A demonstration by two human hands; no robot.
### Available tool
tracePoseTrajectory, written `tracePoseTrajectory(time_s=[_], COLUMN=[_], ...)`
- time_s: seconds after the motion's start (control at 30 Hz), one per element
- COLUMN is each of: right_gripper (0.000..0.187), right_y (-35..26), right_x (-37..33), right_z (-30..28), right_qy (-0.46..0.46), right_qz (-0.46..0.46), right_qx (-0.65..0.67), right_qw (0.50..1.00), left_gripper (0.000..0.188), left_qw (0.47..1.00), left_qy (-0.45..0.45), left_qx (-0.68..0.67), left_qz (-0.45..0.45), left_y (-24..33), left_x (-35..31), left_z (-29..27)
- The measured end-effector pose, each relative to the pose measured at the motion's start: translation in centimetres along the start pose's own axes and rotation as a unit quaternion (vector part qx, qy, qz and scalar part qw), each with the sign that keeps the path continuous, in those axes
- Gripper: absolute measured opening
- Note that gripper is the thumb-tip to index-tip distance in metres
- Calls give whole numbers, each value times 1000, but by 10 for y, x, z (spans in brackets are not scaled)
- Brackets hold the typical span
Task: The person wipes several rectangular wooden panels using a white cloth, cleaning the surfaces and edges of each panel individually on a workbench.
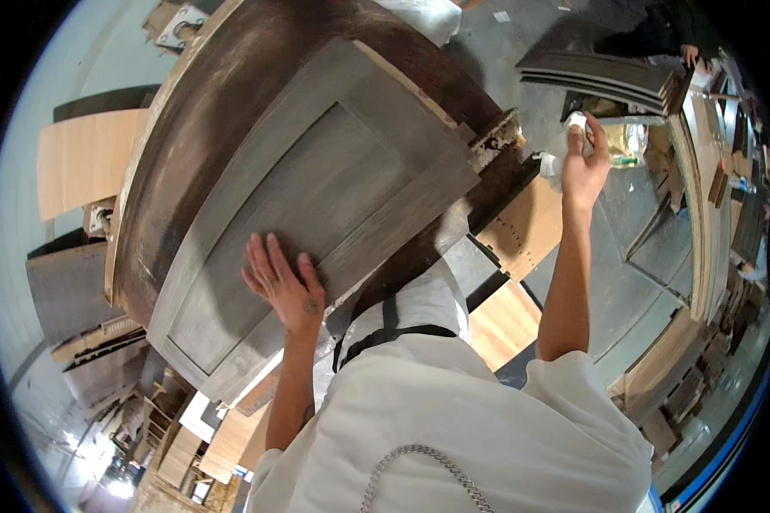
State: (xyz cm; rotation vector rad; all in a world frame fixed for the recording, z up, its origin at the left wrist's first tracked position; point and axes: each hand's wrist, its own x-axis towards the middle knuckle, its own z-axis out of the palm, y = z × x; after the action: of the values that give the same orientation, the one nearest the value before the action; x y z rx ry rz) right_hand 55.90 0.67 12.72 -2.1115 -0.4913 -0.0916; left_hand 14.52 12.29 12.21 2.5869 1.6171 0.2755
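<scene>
A grey-stained wooden cabinet door (316,197) with a recessed centre panel lies on a dark, stained round worktable (231,77). My left hand (281,286) rests flat on the door's near frame rail, fingers spread. My right hand (583,158) is raised out to the right, away from the door, closed around a small white object (578,122) that looks like a rag or small bottle; I cannot tell which.
A stack of dark stained panels (599,77) sits at the upper right. Light wooden boards (522,231) lie under the table's right side and at the left (85,158). More panels and doors stand along the right and lower left. Another person's hand (689,53) shows at the far upper right.
</scene>
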Motion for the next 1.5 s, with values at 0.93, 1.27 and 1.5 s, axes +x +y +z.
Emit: tracePoseTrajectory(time_s=[0.93,1.27,1.5], right_gripper=[33,32,36], right_y=[-5,-43,-57], right_x=[-99,-57,-72], right_z=[41,37,46], right_qy=[-541,-618,-470], right_qz=[279,207,36], right_qx=[123,-57,-230], right_qw=[784,756,852], left_gripper=[44,38,56], left_qw=[930,872,846], left_qy=[-172,249,204], left_qx=[-167,-260,64], left_qz=[280,-333,-488], left_y=[149,-130,-333], left_x=[120,15,-187], left_z=[7,-24,-55])
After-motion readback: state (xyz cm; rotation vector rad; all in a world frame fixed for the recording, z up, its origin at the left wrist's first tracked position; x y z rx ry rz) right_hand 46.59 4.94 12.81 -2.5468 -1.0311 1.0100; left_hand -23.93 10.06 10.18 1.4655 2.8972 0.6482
